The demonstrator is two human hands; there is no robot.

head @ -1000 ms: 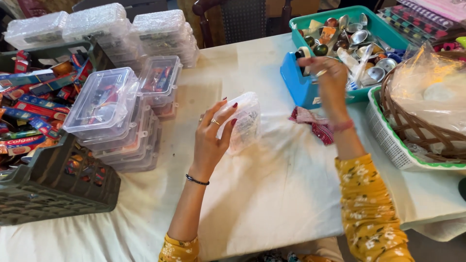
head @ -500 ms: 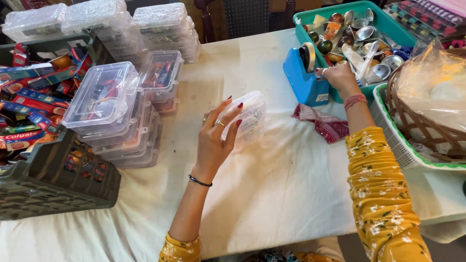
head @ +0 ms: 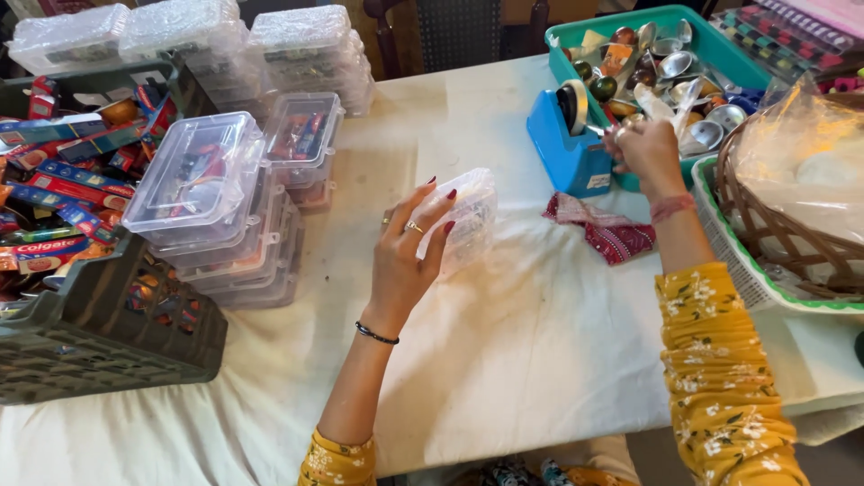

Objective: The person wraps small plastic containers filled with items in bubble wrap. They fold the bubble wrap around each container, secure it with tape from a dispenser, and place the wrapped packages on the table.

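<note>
While your left hand [head: 405, 256] clamps bubble-wrapped clear plastic box [head: 461, 220], right hand [head: 643, 151] fingertips pinch tape at blue dispenser [head: 567, 148], 2 o'clock; wrap unsealed.

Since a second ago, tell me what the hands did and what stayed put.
The right hand drew back from over the teal tray to the blue tape dispenser, fingers now at its front edge. The left hand kept its hold on the bubble-wrapped clear box, upright, about where it was. The red cloth, stacked clear boxes and wicker basket did not move.
</note>
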